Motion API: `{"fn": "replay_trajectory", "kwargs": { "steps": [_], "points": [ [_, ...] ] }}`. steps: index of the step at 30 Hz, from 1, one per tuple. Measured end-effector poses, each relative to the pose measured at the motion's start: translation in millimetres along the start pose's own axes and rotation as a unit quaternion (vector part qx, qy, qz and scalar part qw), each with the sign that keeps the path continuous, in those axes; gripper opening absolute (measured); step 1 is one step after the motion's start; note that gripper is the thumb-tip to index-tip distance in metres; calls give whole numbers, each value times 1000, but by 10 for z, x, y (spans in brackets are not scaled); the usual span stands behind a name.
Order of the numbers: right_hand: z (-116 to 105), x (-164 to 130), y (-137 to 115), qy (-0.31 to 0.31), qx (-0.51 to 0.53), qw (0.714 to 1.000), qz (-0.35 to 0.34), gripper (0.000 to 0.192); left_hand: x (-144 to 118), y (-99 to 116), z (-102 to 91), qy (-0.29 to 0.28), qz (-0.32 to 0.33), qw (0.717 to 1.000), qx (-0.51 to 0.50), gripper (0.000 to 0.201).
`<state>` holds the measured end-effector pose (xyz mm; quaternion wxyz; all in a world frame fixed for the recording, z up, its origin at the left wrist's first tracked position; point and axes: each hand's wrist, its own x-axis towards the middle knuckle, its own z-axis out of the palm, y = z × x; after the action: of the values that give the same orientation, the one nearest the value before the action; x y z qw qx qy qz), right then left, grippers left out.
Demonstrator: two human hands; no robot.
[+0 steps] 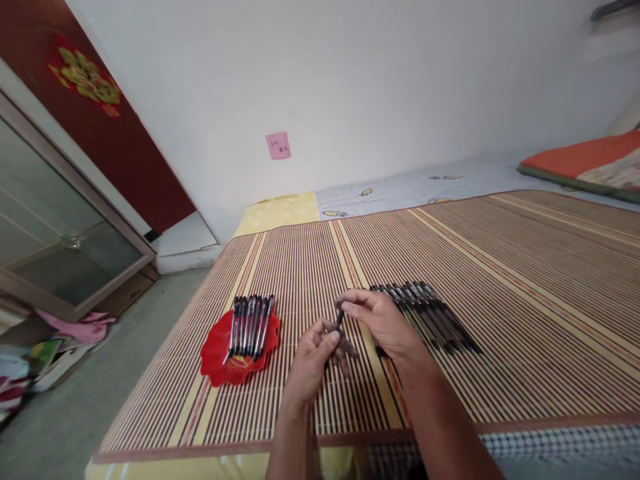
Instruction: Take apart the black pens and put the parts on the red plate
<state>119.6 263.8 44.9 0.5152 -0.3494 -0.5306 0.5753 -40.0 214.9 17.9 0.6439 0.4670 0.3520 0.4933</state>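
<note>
Red plastic plate (pixel 216 357) at the left keeps a row of pens (pixel 250 325) side by side, so they cannot roll. In the middle, the left hand (pixel 313 363) curls its fingers around one dark pen (pixel 339 325), and the right hand (pixel 383 325) pinches its upper end. At the right, more loose pens (pixel 433 317) lie on the bamboo mat (pixel 525 300).

Both hands, left (pixel 314 357) and right (pixel 383 320), meet, fingers curled.

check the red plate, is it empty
No, the red plate holds a row of pens lying side by side across it, left of the two hands.
</note>
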Motion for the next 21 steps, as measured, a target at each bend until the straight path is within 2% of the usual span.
{"fn": "replay_trajectory", "kwargs": {
  "steps": [4, 7, 10, 14, 16, 17, 19, 21],
  "points": [
    [31, 24, 37, 29, -17, 999, -8, 19, 11, 13, 55, 35, 26, 998, 52, 28],
    [66, 39, 53, 51, -50, 997, -25, 20, 29, -6, 111, 101, 64, 985, 128, 24],
    [69, 52, 69, 61, -67, 996, -25, 21, 49, -31, 134, 164, 102, 960, 204, 20],
    [-55, 84, 130, 98, -103, 988, -52, 29, 65, -20, 51, 247, 116, 938, 215, 18],
    [-140, 108, 198, 135, -216, 964, -76, 35, 68, 1, -20, 254, 102, 946, 176, 21],
    [-171, 121, 243, 147, -294, 941, -86, 37, 69, 11, -52, 248, 95, 952, 156, 23],
    [-190, 147, 348, 143, -444, 880, -92, 43, 70, 25, -97, 238, 86, 960, 122, 27],
    [-149, 167, 459, 106, -553, 823, -73, 45, 72, 28, -114, 238, 81, 963, 101, 31]
  ]
}}
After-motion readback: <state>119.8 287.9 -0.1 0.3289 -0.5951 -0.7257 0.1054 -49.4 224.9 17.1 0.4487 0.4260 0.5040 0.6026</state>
